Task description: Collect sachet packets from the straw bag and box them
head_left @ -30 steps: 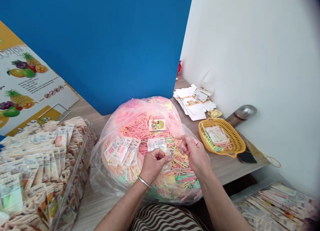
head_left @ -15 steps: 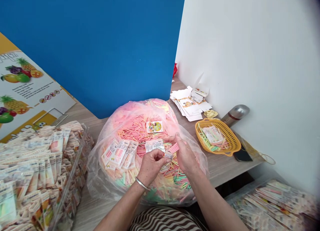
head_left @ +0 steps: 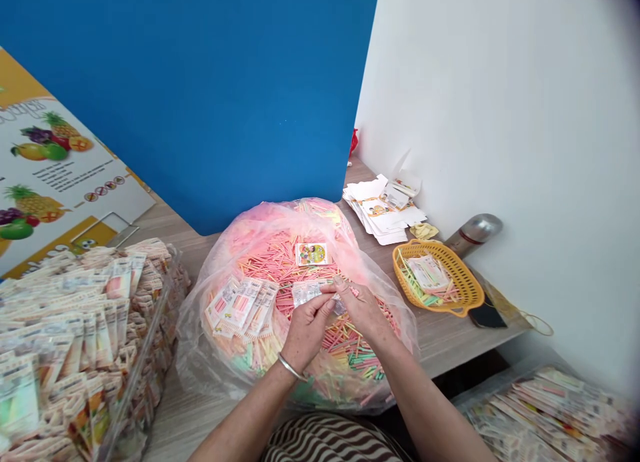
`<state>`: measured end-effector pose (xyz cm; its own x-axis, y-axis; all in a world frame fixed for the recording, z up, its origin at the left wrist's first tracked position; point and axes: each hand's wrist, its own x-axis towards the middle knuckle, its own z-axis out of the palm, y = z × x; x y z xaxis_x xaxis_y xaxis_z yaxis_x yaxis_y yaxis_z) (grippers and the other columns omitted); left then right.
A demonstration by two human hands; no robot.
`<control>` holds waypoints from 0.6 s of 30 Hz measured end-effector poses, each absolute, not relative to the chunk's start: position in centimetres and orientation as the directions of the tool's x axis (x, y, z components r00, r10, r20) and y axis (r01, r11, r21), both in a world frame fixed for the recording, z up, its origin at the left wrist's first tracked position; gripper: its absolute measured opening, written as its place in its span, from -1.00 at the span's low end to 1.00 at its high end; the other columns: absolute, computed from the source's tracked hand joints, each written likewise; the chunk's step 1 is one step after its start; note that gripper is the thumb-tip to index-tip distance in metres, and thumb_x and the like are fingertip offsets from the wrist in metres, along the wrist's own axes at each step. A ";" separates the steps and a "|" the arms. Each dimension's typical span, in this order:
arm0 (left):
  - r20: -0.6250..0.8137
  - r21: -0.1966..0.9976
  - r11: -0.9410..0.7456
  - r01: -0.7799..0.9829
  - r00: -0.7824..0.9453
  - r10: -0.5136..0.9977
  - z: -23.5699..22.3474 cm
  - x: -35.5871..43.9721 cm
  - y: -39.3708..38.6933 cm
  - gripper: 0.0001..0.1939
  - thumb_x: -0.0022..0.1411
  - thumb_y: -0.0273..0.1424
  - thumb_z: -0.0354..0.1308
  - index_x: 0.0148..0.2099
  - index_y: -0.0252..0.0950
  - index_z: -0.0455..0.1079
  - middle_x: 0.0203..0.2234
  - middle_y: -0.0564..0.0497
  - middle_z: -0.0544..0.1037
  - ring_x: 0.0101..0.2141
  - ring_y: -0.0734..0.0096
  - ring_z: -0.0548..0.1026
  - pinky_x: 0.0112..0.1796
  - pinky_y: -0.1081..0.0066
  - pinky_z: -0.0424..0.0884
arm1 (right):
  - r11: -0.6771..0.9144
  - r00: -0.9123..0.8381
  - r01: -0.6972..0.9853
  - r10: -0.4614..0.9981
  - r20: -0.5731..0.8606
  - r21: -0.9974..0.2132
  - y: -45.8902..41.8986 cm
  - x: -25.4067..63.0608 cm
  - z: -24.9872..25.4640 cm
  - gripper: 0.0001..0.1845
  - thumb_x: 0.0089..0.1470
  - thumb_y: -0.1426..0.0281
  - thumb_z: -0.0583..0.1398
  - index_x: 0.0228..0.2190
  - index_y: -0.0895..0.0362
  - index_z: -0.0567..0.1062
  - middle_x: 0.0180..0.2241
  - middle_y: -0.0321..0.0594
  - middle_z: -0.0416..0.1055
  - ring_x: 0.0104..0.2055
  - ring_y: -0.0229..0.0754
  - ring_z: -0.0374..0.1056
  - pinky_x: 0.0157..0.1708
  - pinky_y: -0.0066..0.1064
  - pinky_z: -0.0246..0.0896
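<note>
Pinching a small printed packet above an open plastic bag | left hand and right hand both gripping it | done: many filled packets heaped in a clear bin | left: loose colored sticks filling the bag

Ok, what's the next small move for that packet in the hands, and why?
Probably lay the packet down beside the row of packets on the bag. The left hand and right hand are both at it, and that row lies right next to it.
</note>
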<state>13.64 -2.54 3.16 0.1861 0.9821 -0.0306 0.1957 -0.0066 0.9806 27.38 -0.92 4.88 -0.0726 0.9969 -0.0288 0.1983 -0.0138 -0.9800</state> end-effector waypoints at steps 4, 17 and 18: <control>0.033 0.964 -0.089 0.250 0.221 0.975 3.2 13.5 -3.2 -0.66 0.34 -0.20 -0.02 -0.19 -0.28 0.52 -0.31 -0.01 0.57 -0.26 0.35 0.46 -0.17 0.42 0.32 | 0.048 -0.068 0.288 0.997 0.030 -0.956 -1.5 27.0 5.5 -0.34 0.24 -0.07 -0.04 -0.26 0.13 0.64 -0.23 -0.05 0.57 -0.10 0.01 0.45 -0.04 -0.18 0.27; 0.167 0.982 -0.141 0.129 -0.223 0.960 5.9 7.8 -4.3 -0.66 0.36 -0.17 -0.03 -0.23 -0.29 0.45 -0.29 -0.04 0.53 -0.23 0.34 0.45 -0.09 0.40 0.34 | 0.313 -0.437 0.251 0.881 0.182 -0.916 -0.3 24.0 8.0 -0.35 0.17 -0.01 0.16 0.19 0.04 0.34 0.21 -0.08 0.26 0.26 0.04 0.15 0.23 -0.07 0.03; 0.173 0.981 -0.134 0.138 -0.332 0.927 6.2 6.6 -4.3 -0.64 0.36 -0.15 -0.04 -0.26 -0.28 0.43 -0.33 -0.02 0.51 -0.25 0.36 0.43 -0.13 0.42 0.34 | 0.341 -0.448 0.241 0.869 0.207 -0.909 0.4 23.5 8.3 -0.38 0.18 0.02 0.16 0.18 0.03 0.34 0.21 -0.10 0.27 0.26 0.02 0.15 0.23 -0.09 0.03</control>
